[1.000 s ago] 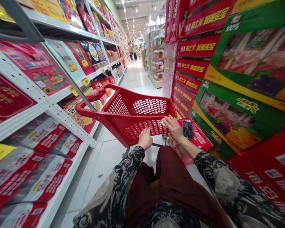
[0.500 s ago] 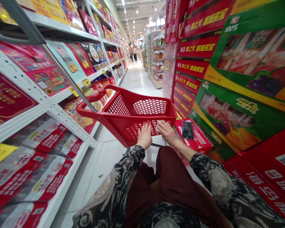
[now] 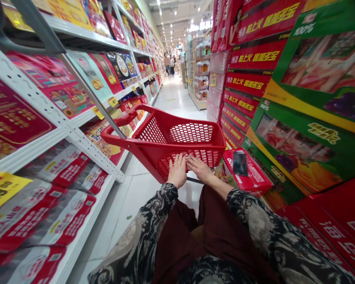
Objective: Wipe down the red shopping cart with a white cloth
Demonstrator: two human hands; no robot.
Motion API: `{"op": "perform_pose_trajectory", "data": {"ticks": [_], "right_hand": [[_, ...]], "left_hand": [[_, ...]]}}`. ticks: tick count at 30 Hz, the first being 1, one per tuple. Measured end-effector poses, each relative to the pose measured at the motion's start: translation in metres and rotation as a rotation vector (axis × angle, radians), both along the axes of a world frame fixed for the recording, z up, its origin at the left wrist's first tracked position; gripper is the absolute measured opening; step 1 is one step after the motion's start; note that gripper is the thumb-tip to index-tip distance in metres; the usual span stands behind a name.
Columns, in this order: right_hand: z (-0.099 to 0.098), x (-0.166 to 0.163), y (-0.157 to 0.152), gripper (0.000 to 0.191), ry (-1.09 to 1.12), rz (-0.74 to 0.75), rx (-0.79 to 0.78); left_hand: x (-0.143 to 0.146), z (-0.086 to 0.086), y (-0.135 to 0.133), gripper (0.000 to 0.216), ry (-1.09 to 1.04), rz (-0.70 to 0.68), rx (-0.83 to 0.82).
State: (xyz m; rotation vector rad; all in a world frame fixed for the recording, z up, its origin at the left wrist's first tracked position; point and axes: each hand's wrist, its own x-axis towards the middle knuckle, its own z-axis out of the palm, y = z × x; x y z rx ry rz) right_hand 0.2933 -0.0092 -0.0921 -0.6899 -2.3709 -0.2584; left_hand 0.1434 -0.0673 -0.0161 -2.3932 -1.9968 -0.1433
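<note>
A red plastic shopping basket (image 3: 192, 136) with honeycomb holes stands across the aisle in front of my knees. Its long metal pull handle (image 3: 90, 92) slants up to the left, ending in a grey grip. My left hand (image 3: 177, 170) lies against the near side wall, fingers stretched upward. Beside it my right hand (image 3: 199, 167) is also laid toward that wall, its fingers extended and pointing left, close to the left hand's fingers. Neither hand holds anything. Whether all the fingertips touch the plastic I cannot tell.
White shelves (image 3: 56, 138) with packaged goods run along the left. Red drink cartons (image 3: 248, 83) and green juice boxes (image 3: 298, 130) are stacked at the right. A low red box (image 3: 250, 173) carries a dark, blurred-out item (image 3: 240, 163). People (image 3: 169, 65) are far down the aisle.
My right hand has moved left along the basket wall, closer to my left hand. The whole view has shifted slightly, so the surroundings appear farther right.
</note>
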Motion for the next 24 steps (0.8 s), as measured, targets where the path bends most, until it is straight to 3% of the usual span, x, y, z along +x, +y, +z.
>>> {"op": "perform_pose_trajectory", "data": {"ticks": [7,10,15,17,20,24], "right_hand": [[0.049,-0.013,0.015,0.037,0.203,-0.080,0.040],[0.047,-0.026,0.021,0.036,0.152,-0.045,0.023],[0.014,-0.034,0.012,0.037,0.005,0.028,0.005],[0.010,-0.034,0.009,0.037,-0.020,0.067,0.009],[0.026,-0.040,0.010,0.038,0.039,0.088,0.028],[0.057,-0.060,0.023,0.037,0.168,0.010,0.057]], "left_hand": [[-0.016,0.002,0.002,0.065,0.001,0.018,0.085],[-0.021,0.003,0.000,0.065,0.026,0.015,0.090],[-0.035,-0.001,-0.005,0.067,0.043,0.052,0.051],[-0.042,-0.002,-0.006,0.067,0.044,0.066,0.052],[-0.052,0.000,-0.006,0.064,0.039,0.091,0.078],[-0.060,0.005,-0.005,0.062,0.027,0.125,0.109]]}}
